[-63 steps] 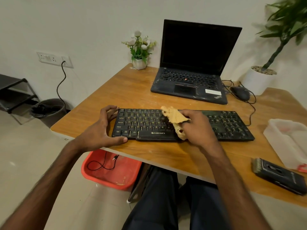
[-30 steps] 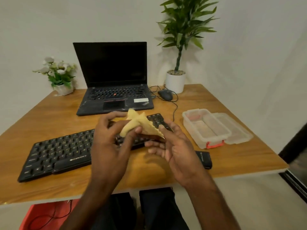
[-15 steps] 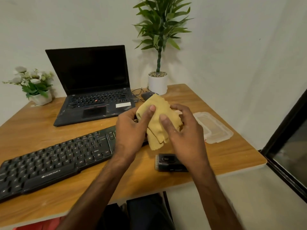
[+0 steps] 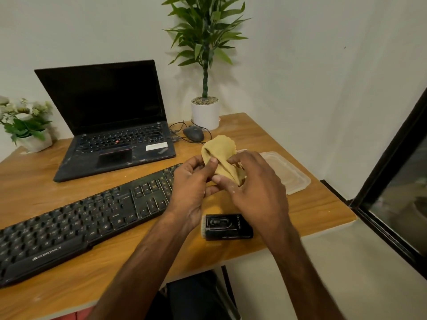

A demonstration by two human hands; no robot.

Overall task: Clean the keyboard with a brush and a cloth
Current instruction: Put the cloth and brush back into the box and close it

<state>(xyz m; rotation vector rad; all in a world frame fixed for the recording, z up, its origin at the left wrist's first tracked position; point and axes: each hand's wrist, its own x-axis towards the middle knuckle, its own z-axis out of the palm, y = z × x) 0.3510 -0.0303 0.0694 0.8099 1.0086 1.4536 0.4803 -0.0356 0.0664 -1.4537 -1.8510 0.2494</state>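
A yellow cloth [image 4: 222, 153] is held up above the desk, bunched between both hands. My left hand [image 4: 189, 188] pinches its left side with thumb and fingers. My right hand [image 4: 256, 188] grips its right side, fingers curled round the folds. The black keyboard [image 4: 76, 225] lies on the wooden desk [image 4: 300, 204] to the left of my hands, its right end partly hidden behind my left hand. A black brush [image 4: 227, 227], lying flat, sits on the desk just below my hands near the front edge.
An open black laptop [image 4: 111, 125] stands at the back. A mouse [image 4: 194, 133] with its cable and a potted plant [image 4: 205, 112] are behind my hands. A clear plastic container [image 4: 288, 172] lies at the right. A flower pot [image 4: 30, 130] stands far left. A dark window frame [image 4: 388, 172] is at the right.
The cloth left the keyboard and came up between both hands. My left hand let go of the keyboard's end and took the cloth. The view swung right; the hands keep folding the cloth.
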